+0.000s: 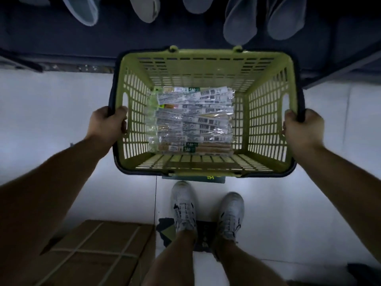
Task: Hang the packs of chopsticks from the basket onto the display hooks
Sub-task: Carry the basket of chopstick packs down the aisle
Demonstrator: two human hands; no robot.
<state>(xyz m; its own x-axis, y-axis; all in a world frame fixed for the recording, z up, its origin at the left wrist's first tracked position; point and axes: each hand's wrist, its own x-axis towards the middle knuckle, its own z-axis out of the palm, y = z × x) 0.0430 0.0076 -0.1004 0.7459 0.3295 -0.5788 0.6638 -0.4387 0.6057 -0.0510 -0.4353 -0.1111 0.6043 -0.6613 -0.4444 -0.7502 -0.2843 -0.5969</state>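
- The left hand (pixel 107 123) grips the left rim of a green slotted plastic shopping basket (pixel 198 58), with its fingers curled over the edge and the dark folded-down handle.
- The right hand (pixel 303 129) clamps the opposite rim the same way. A hold on both sides probably serves to carry the load level so nothing slides.
- The clear-wrapped packs of wooden chopsticks (pixel 191 118) lie flat on the basket's bottom in overlapping rows, barcode labels mostly up. None has been lifted out, so hanging has not begun.
- The basket is held out in front of the body, above the pale tiled floor (pixel 51 112) and close to a dark display fixture (pixel 61 44). This looks like positioning or setting it down near where the packs belong.
- Pale rounded items (pixel 241 23) hang from the fixture above. The hooks themselves cannot be made out.
- White lace-up sneakers (pixel 183 205) stand just behind the basket, and a strapped brown cardboard box (pixel 99 252) sits on the floor to the person's left.
- One hand must be freed before any pack can be picked.
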